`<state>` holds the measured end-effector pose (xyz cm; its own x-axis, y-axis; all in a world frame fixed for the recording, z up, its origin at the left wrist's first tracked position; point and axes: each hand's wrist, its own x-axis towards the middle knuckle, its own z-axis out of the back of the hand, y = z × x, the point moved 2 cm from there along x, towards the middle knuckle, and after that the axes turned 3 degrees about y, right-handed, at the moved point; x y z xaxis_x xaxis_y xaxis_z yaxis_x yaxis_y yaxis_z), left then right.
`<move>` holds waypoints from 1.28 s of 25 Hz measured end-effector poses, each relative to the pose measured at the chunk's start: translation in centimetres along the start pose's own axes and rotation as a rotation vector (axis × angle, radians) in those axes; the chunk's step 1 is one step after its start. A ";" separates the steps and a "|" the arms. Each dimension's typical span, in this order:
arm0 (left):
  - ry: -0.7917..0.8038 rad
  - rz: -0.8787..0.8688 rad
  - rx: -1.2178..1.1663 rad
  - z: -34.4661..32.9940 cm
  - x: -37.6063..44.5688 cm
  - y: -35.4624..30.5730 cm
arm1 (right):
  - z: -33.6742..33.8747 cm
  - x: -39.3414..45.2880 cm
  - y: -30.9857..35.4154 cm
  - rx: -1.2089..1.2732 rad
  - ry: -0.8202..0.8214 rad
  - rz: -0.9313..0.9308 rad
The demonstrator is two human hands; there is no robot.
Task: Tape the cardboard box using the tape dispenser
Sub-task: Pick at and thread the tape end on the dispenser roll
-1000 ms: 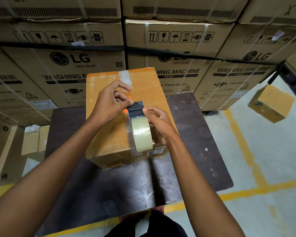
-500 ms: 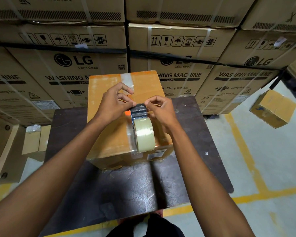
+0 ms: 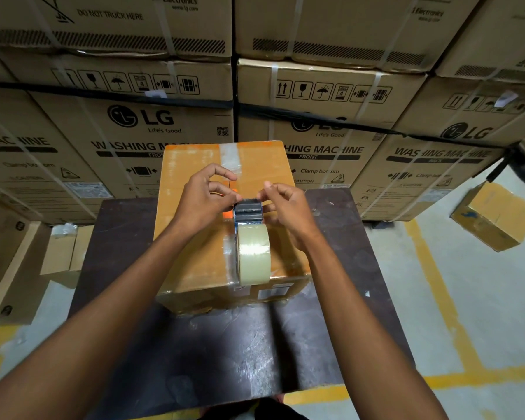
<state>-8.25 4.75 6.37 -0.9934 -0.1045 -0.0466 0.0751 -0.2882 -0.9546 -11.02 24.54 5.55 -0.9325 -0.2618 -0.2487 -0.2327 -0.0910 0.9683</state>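
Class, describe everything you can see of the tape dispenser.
The tape dispenser stands on top of the cardboard box, over its taped middle seam. It has a dark head, an orange part at its left, and a roll of clear tape nearer the person. The left hand and right hand pinch at its head.

- The box [image 3: 194, 253] fills the middle of the table [image 3: 225, 359], from the far edge toward the centre.
- Both hands, left [image 3: 203, 201] and right [image 3: 288, 210], and the dispenser [image 3: 250, 237] crowd the box top.
- Bare table lies along the near edge and in strips at the left and right edges.
- Stacked cartons [image 3: 140, 122] wall off the far edge.
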 end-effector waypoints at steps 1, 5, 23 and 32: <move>-0.005 0.004 0.001 -0.1 0.0 0.0 | 0.1 0.1 0.1 -0.043 0.011 0.013; -0.017 0.013 0.012 -0.4 -0.2 -0.6 | 0.1 0.9 0.5 -0.145 0.037 0.068; -0.026 0.048 -0.311 -6.2 -13.1 0.9 | 0.3 2.6 -0.4 -0.052 0.179 0.009; 0.038 0.034 -0.350 -5.5 -12.1 1.6 | 0.0 3.1 0.8 -0.216 0.292 0.028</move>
<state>3.41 10.83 3.82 -0.9938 -0.0716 -0.0850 0.0808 0.0595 -0.9949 -14.10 23.69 5.57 -0.8125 -0.5273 -0.2487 -0.1152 -0.2730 0.9551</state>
